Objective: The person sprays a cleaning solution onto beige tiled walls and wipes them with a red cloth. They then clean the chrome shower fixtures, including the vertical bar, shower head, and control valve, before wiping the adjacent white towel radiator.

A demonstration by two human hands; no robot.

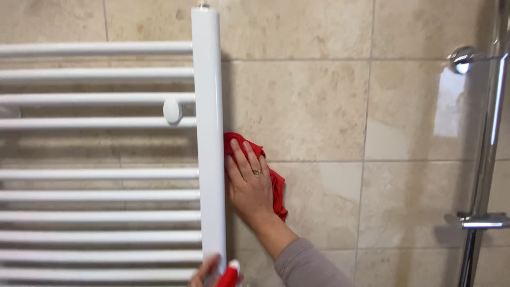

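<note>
The right hand [248, 183] lies flat, fingers spread and pointing up, pressing a red cloth [276, 183] against the beige tiled wall [319, 106]. It is not a closed grip: the palm pins the cloth to the tile, and red folds show above the fingertips and along the outer edge of the hand. A ring sits on 1 finger.

Touching or just beside the thumb side of that hand runs the white upright post [209, 133] of a towel radiator, its long axis vertical, parallel to the fingers. The horizontal white bars [95, 175] lie beyond the post, farther from the hand.

Below the right hand, at the bottom edge of the view, the left hand [204, 273] shows only by its fingertips, curled about the red top of what seems to be a spray bottle [229, 275]; most of both is cut off. The right hand is the nearer one to the cloth.

Well apart on the far side stands a chrome shower rail [486, 159] behind a glass panel.
</note>
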